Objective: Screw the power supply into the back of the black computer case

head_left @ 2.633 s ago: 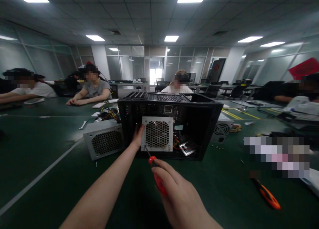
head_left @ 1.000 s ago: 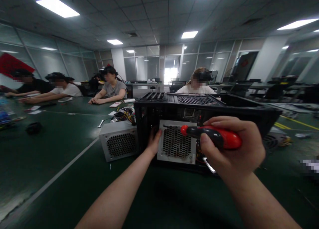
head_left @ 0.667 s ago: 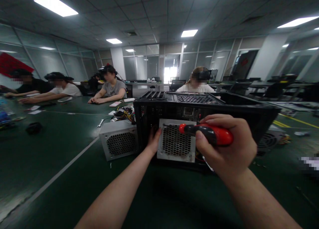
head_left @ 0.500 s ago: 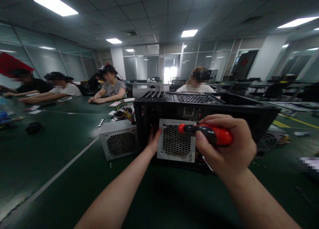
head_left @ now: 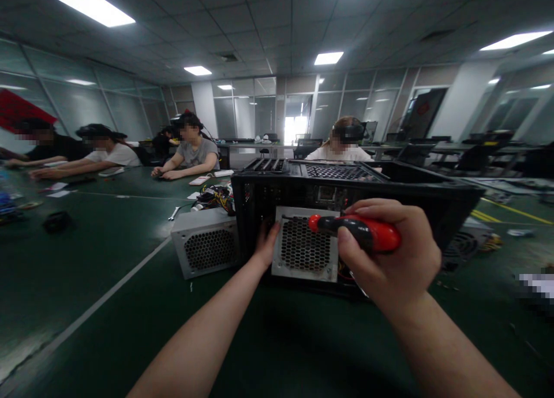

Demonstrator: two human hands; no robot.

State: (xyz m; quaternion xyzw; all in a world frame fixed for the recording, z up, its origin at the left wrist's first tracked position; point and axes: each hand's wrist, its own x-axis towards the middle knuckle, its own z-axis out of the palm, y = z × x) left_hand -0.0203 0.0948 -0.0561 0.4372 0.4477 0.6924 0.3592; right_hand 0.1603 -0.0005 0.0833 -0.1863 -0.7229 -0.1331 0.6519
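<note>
A grey power supply unit [head_left: 305, 274] with a honeycomb grille stands upright at the open side of a black computer case [head_left: 363, 177]. My left hand [head_left: 265, 247] grips its left edge, the thumb at the front and the other fingers partly hidden in the dark of the case. My right hand [head_left: 396, 254] is closed around a red and black screwdriver [head_left: 361, 231]. Its thin shaft points left across the grille, and the tip is near a screw hole at the unit's upper left corner. Whether the tip sits in a screw I cannot tell.
A second grey power supply [head_left: 208, 248] stands left of the case, with a bundle of cables [head_left: 216, 197] behind it. Another unit [head_left: 465, 245] with a fan lies to the right. A wrench [head_left: 173, 213] lies at left. Several people sit around the green table [head_left: 108, 323].
Both hands keep their places, the screwdriver still pointing at the unit's upper left corner. The right hand and screwdriver handle have shifted very slightly left.
</note>
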